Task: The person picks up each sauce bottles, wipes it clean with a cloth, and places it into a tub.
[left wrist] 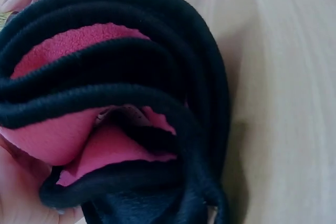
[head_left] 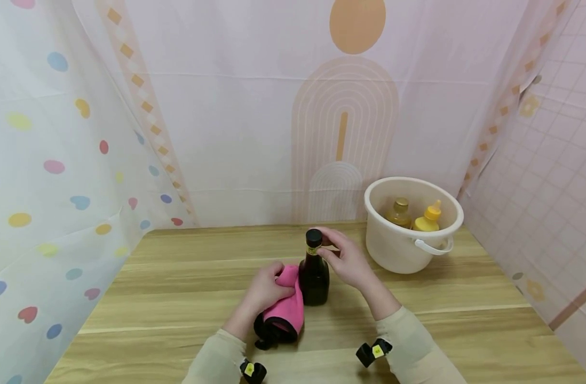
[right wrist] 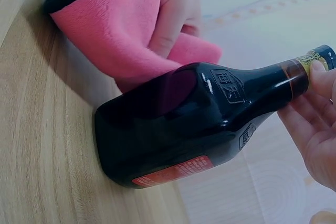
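A dark glass sauce bottle [head_left: 315,280] with a black cap and a yellow neck band stands upright on the wooden table. My right hand [head_left: 345,257] pinches its neck between thumb and fingers, just under the cap, as the right wrist view shows. On the other side my left hand [head_left: 269,288] grips a folded pink cloth [head_left: 288,308] with black edging, bunched against the bottle's left side. In the left wrist view the folds of the pink cloth [left wrist: 58,135] and its black border fill most of the picture. An orange-red label [right wrist: 170,171] sits low on the bottle.
At the back right of the table [head_left: 177,282] stands a white bucket [head_left: 394,250] with a handle [head_left: 434,247]. Inside it are a bottle with a gold-coloured cap [head_left: 401,205] and a yellow squeeze bottle [head_left: 427,221]. Patterned curtains [head_left: 235,133] hang behind and at both sides.
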`<action>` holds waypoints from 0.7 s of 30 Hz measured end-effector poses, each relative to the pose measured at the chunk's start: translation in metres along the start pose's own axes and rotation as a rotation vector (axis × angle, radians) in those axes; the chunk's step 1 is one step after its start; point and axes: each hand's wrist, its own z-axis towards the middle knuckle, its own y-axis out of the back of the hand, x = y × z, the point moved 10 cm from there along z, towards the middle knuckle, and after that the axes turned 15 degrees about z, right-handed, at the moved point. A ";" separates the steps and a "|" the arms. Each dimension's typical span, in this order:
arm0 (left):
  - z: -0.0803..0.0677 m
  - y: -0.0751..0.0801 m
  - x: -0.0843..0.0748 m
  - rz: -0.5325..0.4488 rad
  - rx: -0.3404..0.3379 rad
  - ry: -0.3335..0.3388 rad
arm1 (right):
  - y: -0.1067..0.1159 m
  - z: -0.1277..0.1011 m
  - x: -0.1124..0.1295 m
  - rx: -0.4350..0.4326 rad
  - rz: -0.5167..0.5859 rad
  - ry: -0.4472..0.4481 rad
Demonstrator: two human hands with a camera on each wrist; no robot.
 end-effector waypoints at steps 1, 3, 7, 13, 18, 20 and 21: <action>0.000 -0.001 0.001 0.015 0.000 -0.001 | 0.000 0.000 0.000 0.000 0.001 0.003; 0.000 -0.004 0.002 0.036 0.002 0.003 | -0.001 0.000 0.000 0.001 0.001 0.013; -0.002 -0.007 0.003 0.053 0.001 0.019 | -0.002 0.001 -0.001 0.005 0.005 0.015; -0.004 -0.007 0.001 0.082 -0.011 0.016 | -0.002 0.001 -0.002 0.008 0.012 -0.004; -0.003 -0.002 -0.001 0.105 -0.015 0.017 | 0.000 0.001 -0.003 0.005 0.023 -0.016; -0.002 0.003 -0.002 0.121 -0.025 0.018 | 0.000 0.001 -0.004 0.005 0.026 -0.021; -0.002 0.006 -0.003 0.131 -0.031 0.018 | 0.000 0.002 -0.004 0.005 0.027 -0.022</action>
